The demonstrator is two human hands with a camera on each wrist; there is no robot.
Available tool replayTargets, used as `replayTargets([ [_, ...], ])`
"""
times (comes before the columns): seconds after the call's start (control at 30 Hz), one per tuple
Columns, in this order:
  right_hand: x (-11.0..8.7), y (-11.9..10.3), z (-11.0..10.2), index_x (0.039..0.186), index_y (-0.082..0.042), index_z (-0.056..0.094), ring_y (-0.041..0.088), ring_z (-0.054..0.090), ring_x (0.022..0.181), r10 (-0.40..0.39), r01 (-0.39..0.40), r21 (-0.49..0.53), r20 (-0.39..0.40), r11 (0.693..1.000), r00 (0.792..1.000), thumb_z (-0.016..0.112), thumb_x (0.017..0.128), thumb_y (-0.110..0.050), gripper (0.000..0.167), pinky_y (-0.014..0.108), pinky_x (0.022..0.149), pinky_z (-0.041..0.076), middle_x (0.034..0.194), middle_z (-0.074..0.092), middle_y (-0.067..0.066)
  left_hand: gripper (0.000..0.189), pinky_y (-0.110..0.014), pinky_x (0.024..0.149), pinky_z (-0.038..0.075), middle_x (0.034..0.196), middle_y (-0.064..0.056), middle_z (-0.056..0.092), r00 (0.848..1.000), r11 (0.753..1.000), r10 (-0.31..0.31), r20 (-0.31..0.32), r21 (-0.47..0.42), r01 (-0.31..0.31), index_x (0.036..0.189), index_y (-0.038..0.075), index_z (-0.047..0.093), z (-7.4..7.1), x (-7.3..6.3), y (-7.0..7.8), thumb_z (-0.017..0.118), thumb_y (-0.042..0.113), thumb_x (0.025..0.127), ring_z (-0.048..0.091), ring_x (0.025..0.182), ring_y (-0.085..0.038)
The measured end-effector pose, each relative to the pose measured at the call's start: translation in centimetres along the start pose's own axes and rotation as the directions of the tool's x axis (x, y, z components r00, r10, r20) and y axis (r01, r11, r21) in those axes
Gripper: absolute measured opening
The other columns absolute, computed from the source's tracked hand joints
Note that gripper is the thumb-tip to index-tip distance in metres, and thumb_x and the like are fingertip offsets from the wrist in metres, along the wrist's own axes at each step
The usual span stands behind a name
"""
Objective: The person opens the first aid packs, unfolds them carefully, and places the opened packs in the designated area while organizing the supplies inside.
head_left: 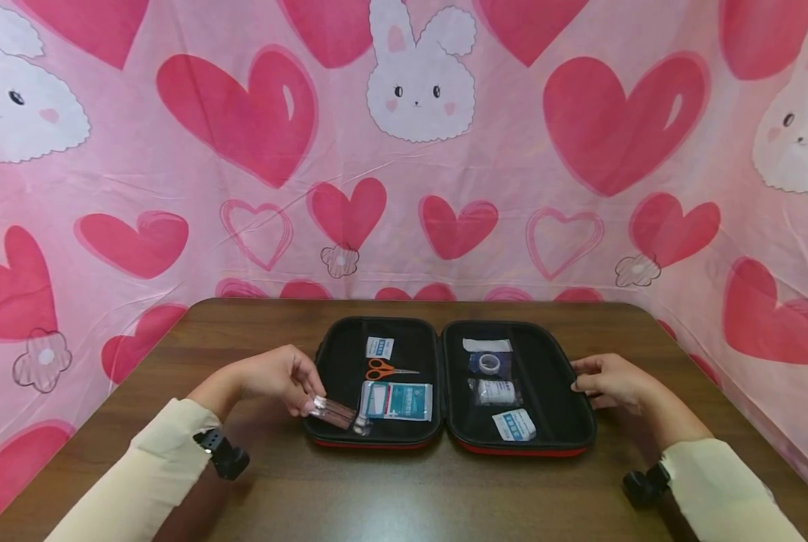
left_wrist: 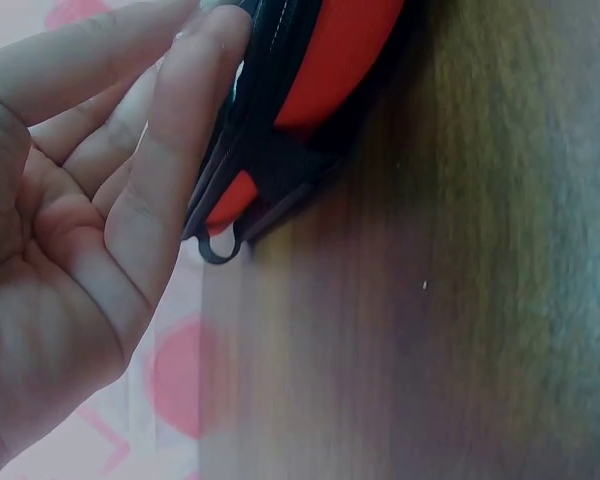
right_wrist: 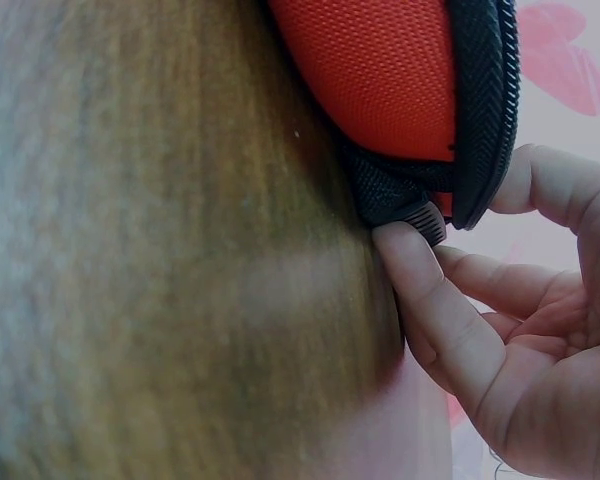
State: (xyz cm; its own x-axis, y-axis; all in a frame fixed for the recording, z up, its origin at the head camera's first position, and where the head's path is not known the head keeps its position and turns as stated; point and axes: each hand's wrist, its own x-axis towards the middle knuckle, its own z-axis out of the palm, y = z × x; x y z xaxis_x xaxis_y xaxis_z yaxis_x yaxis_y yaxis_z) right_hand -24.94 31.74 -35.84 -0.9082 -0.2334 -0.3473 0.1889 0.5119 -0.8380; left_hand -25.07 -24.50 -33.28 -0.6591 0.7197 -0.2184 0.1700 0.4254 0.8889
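Observation:
An unzipped first-aid case (head_left: 559,406), black inside with a red shell, lies flat with both halves spread. Over the near left corner, my left hand (head_left: 276,380) pinches a clear packet of brown adhesive bandages (head_left: 334,413) between thumb and fingers. In the left wrist view the fingertips run out at the top beside the zipped rim, so the packet is mostly hidden. At the case's right edge, my right hand (head_left: 610,385) grips the rim, its thumb against a black side strap (right_wrist: 395,195) in the right wrist view.
The left half holds orange-handled scissors (head_left: 379,369), a teal packet (head_left: 407,401) and a small white-and-blue sachet (head_left: 379,347). In the right half are a tape roll (head_left: 489,364), a wrapped bandage roll (head_left: 495,391) and another sachet (head_left: 514,425). A wooden table (head_left: 376,497) lies beneath.

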Motion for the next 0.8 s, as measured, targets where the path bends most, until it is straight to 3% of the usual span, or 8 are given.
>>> replayTargets([
  [0.3,0.0,-0.1,0.0,0.137,0.021,0.033,0.026,0.062,0.094,-0.006,0.006,0.006,0.006,1.0,1.0,0.062,0.089,-0.006,0.063,0.047,0.084,0.055,0.112,0.062,0.018,0.015,-0.027,0.055,0.055,0.08,-0.011,0.072,1.0,0.996,-0.023,-0.016,0.085,0.024,0.091,0.001,0.074,1.2,1.2,0.6,0.081,0.004,0.077,0.063,0.065,-0.013],
  [0.53,0.0,-0.1,0.1,0.137,0.021,0.034,0.027,0.063,0.094,-0.008,0.008,0.014,0.007,1.0,1.0,0.063,0.088,-0.006,0.063,0.048,0.084,0.055,0.111,0.064,0.018,0.016,-0.032,0.061,0.058,0.081,-0.01,0.072,0.998,0.995,-0.068,0.012,0.079,0.067,0.091,0.004,0.075,2.2,2.4,0.8,0.081,0.001,0.076,0.065,0.068,-0.015],
  [0.8,0.0,0.0,0.1,0.137,0.022,0.034,0.027,0.063,0.094,-0.012,0.011,0.025,0.013,1.0,1.0,0.062,0.089,-0.005,0.062,0.048,0.083,0.055,0.11,0.064,0.018,0.014,-0.027,0.061,0.055,0.079,-0.005,0.071,0.996,0.984,-0.08,-0.023,0.158,0.083,0.088,0.005,0.075,3.1,2.9,1.3,0.081,0.001,0.076,0.061,0.066,-0.012],
])
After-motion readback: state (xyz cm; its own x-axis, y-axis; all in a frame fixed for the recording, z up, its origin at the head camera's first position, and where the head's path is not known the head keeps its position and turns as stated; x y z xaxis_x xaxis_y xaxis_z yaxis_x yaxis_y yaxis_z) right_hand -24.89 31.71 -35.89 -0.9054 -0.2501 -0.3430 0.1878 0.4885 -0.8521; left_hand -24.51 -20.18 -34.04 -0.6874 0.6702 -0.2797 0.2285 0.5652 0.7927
